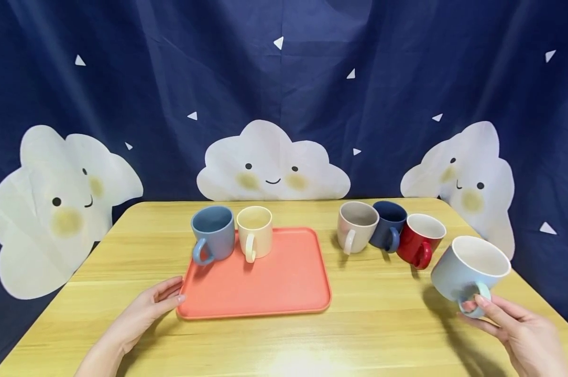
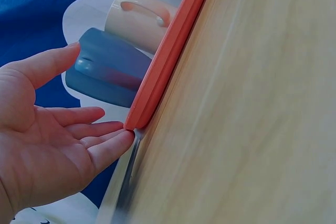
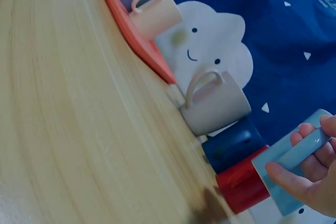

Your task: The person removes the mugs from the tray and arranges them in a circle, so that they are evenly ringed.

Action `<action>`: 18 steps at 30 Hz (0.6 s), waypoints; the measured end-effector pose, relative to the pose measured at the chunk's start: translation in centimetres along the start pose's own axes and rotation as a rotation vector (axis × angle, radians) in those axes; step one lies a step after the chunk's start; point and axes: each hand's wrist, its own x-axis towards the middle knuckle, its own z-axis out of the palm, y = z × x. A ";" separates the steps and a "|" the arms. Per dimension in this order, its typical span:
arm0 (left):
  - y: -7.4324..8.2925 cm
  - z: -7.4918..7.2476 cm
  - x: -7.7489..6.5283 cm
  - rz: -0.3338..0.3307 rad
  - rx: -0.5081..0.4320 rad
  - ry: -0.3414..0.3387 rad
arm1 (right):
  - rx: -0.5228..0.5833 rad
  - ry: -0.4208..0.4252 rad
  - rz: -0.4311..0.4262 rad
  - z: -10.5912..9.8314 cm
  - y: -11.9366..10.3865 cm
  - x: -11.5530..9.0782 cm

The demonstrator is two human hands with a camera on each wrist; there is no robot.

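Observation:
My right hand [image 1: 524,327] grips a light blue mug [image 1: 468,269] by its handle and holds it tilted above the table's right side; its shadow falls on the wood below. In the right wrist view fingers pass through the handle of the light blue mug [image 3: 281,174]. My left hand [image 1: 144,309] has its fingertips at the left edge of a coral tray [image 1: 265,293], fingers relaxed. Seen from the left wrist, the fingers touch the corner of the tray [image 2: 168,56]. A blue mug [image 1: 220,238] and a cream mug [image 1: 260,230] stand upright on the tray's back left part.
Right of the tray, a beige mug [image 1: 357,225], a navy mug [image 1: 386,222] and a red mug [image 1: 416,241] stand in a slanting row on the wooden table [image 1: 369,335]. A dark blue curtain [image 1: 284,78] with cloud faces hangs behind.

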 end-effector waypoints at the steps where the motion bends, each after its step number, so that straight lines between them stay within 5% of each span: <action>1: 0.0 0.0 0.0 0.000 0.002 0.001 | -0.001 0.011 0.008 0.0 0.0 0.1; 13: -0.1 0.0 0.0 0.002 0.017 0.005 | -0.062 0.128 0.047 -0.5 1.9 1.7; 18: -0.2 0.0 0.1 -0.003 0.018 0.004 | 0.007 0.167 0.063 -0.4 2.7 2.4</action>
